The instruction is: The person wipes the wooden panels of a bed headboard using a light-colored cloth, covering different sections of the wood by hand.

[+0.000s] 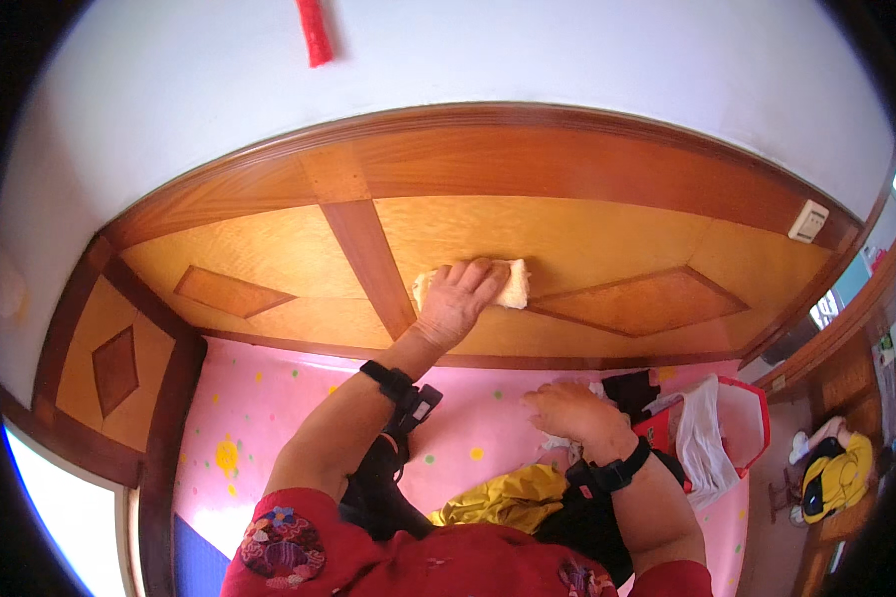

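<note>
My left hand [459, 298] presses a folded cream cloth [517, 283] flat against the wooden wall panelling [590, 239], just right of a dark upright strip. The cloth lies near the left tip of a diamond-shaped inlay [642, 302]. Lower and to the right, my right hand [571, 410] hangs over the pink spotted floor covering [463, 418], its fingers apart and no object seen in it. Part of a pale cloth shows beneath that hand. Both wrists wear black straps with small devices.
Yellow fabric [504, 496] lies close before my body. At the right stands a red-rimmed container [754, 425] with a white cloth [702, 440] draped over it, beside a black cloth [631, 392]. A wall socket [808, 222] is on the panelling. Another person in yellow [840, 474] is at the far right.
</note>
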`<state>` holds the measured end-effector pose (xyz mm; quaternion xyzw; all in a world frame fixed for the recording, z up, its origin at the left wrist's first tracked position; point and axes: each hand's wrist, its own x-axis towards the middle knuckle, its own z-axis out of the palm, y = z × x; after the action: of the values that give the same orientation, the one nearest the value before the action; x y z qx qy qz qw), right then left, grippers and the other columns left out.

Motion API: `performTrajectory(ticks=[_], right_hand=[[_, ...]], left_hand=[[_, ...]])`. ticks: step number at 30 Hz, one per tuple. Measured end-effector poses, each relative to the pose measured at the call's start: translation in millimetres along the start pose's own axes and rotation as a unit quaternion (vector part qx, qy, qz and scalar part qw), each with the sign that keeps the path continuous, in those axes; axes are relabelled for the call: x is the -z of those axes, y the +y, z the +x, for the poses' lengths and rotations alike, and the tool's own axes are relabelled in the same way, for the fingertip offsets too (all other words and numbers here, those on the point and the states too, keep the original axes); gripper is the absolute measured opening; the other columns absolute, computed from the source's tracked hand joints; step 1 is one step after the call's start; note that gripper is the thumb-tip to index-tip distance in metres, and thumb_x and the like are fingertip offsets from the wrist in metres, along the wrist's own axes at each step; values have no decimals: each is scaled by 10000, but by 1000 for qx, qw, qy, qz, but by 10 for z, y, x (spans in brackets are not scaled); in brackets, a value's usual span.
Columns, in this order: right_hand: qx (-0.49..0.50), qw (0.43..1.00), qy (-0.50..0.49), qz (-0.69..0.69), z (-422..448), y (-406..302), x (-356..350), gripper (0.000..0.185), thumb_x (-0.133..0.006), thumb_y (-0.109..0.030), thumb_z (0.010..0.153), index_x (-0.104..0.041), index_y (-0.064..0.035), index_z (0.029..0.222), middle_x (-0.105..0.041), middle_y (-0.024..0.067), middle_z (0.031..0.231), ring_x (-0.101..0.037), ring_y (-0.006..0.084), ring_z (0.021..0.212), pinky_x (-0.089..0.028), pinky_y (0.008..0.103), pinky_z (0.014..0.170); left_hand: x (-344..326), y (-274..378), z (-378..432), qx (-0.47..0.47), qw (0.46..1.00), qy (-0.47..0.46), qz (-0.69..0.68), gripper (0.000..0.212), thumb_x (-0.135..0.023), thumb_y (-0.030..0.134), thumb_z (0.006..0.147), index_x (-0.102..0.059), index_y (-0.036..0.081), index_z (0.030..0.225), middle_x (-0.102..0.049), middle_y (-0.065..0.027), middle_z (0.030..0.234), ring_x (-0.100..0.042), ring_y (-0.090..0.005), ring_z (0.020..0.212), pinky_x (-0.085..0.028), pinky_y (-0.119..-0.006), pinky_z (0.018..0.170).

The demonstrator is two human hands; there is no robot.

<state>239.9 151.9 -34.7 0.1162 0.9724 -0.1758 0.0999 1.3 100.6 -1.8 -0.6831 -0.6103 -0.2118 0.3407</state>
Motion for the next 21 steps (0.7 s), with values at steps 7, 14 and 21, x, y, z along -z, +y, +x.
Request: performTrajectory(ticks=[7,14,21], right_hand=[[24,999,39,12,-3,88,-52,337,-553,-244,776,-604,-76,1064,-618,167,946,-572,336,925,-452,421,803],[6,1000,-2,-15,-25,4,-20,323,-559,-247,776,-612,-65,1038,-609,169,975,-562,329,947,-452,413,808],[46,998,29,-19,-46,101,-38,225,-521,-154,774,-609,-56,956,-622,191,949,-595,357,890,-471,454,764]], left_hand=[[250,-371,63,153,971,185,-24,489,-612,46,656,-513,51,1135,-539,-160,1009,-529,-338,881,-459,-433,738],[559,-1455,-599,427,819,382,-39,302,-576,50,798,-508,8,1089,-504,-183,1047,-465,-341,996,-385,-410,868],[282,-1738,-1141,563,712,411,-82,329,-556,7,742,-493,-42,1061,-527,-208,1023,-507,-361,954,-401,-417,863]])
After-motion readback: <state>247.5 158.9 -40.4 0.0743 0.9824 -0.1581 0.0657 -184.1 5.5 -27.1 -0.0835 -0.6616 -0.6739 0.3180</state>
